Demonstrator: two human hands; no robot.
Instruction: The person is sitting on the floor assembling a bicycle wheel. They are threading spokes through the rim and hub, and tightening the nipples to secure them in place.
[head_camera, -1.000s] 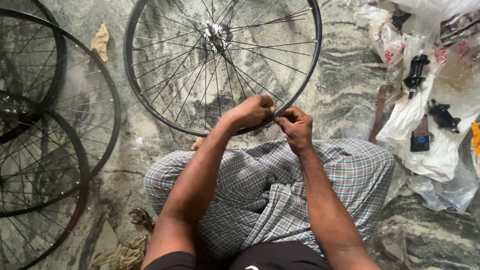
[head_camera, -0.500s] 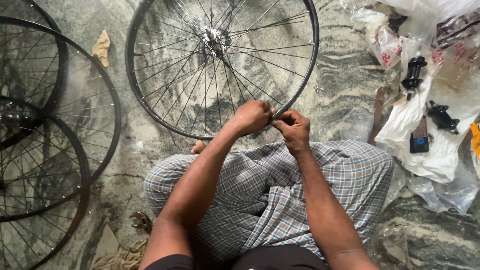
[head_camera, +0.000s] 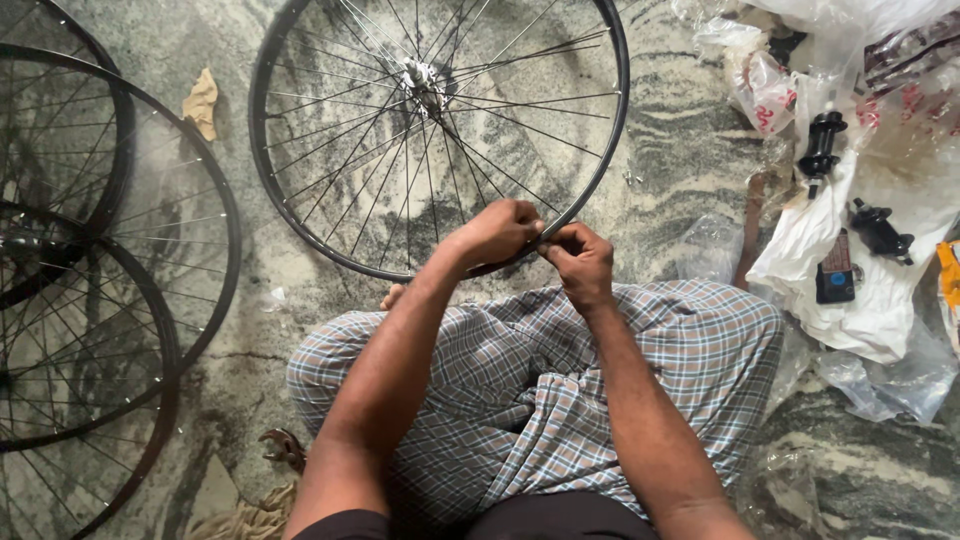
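Sitting cross-legged on a marbled stone floor (head_camera: 690, 170), the person works at the near edge of a spoked bicycle wheel (head_camera: 440, 130) that lies flat in the upper middle of the frame, its rim reaching down to the knees. The left hand (head_camera: 495, 232) is closed around the rim at its lowest point, and the right hand (head_camera: 578, 262) is pinched shut right beside it, fingertips meeting the left hand's at a spoke end; whether a small tool or nipple sits between them cannot be told. Judging by the wheel, the spokes are already laced from hub (head_camera: 425, 78) to rim, so the work looks well along, with fitting at the rim left. More wheels (head_camera: 110, 250) lie stacked at the left edge, while loose hubs (head_camera: 822, 140) rest on plastic bags (head_camera: 880, 300) at the right.
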